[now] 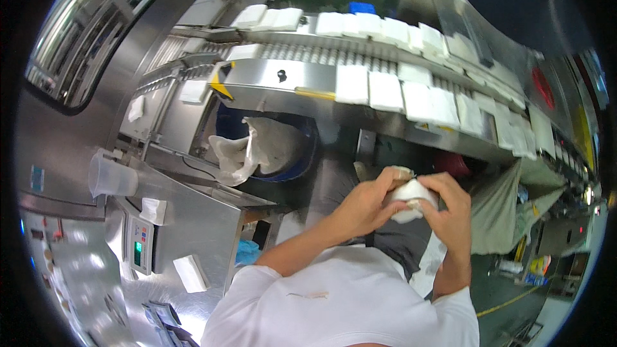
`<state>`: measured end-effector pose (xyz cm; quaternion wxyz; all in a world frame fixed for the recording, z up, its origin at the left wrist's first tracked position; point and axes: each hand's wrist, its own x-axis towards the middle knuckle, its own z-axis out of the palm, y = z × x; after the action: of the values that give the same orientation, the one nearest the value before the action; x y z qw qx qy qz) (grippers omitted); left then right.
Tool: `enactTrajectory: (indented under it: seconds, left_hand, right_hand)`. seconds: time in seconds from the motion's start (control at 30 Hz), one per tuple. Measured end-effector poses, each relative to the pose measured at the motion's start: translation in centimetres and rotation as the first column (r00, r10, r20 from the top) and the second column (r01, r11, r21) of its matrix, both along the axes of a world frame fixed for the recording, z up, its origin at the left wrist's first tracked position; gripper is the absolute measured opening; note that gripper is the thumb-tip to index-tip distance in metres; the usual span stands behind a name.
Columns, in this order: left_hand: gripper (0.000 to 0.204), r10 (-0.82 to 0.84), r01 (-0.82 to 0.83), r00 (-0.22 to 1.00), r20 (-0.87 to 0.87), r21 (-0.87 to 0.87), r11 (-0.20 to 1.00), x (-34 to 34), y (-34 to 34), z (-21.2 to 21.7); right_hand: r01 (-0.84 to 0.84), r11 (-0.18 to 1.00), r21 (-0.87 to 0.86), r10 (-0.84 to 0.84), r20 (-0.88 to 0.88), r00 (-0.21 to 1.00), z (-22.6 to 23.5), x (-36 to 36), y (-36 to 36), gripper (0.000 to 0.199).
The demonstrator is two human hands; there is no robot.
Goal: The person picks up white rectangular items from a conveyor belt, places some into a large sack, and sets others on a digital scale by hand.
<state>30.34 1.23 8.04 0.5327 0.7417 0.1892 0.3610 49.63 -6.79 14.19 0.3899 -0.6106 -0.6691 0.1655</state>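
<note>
My left hand (pixel 371 202) and my right hand (pixel 450 204) meet in front of my body, right of centre. Between them they grip a soft white folded pad (pixel 411 191), its ends bent by the fingers. Both thumbs press on its near side, and part of it is hidden by the fingers. Similar white pads (pixel 385 90) lie side by side along the near metal ledge of the conveyor ahead. A second row of white pads (pixel 369 24) runs along the far side.
A roller conveyor (pixel 289 53) crosses ahead. Below it stands a blue bin (pixel 308 154) with a whitish liner. At left, a steel table (pixel 170 250) bears a digital scale (pixel 139 244), a plastic jug (pixel 112 175) and loose white pads. A greenish cloth (pixel 498 212) hangs at right.
</note>
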Motion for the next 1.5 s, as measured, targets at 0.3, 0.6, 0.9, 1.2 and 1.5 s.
enactTrajectory:
  seconds: [0.3,0.6,0.9,1.2,1.5]
  left_hand:
    - [0.042,0.077,-0.070,0.997,-0.010,-0.553,0.830,-3.3,2.8,-6.0]
    - [0.039,0.004,-0.114,0.977,-0.215,-0.504,0.856,-4.1,8.6,-10.3]
    - [0.044,-0.016,-0.213,0.946,-0.325,-0.655,0.725,-3.5,9.5,-14.5]
    - [0.038,0.154,0.056,0.982,0.108,-0.949,0.309,-4.2,8.4,-15.0]
    - [0.029,0.144,-0.217,0.976,-0.164,-0.800,0.560,-3.2,7.3,-14.1]
  right_hand:
    - [-0.057,0.972,-0.228,-0.092,-0.594,0.799,-10.0,-1.4,3.9,0.032]
    - [-0.200,0.806,-0.557,0.065,-0.253,0.965,-10.5,-1.1,11.8,0.038]
    - [-0.011,0.854,-0.521,-0.042,-0.089,0.995,-14.3,-2.6,12.4,0.032]
    - [-0.069,0.753,-0.655,-0.408,-0.546,0.732,-15.2,-2.5,11.3,0.024]
    - [0.009,0.820,-0.573,-0.361,-0.504,0.785,-17.1,-2.6,9.7,0.019]
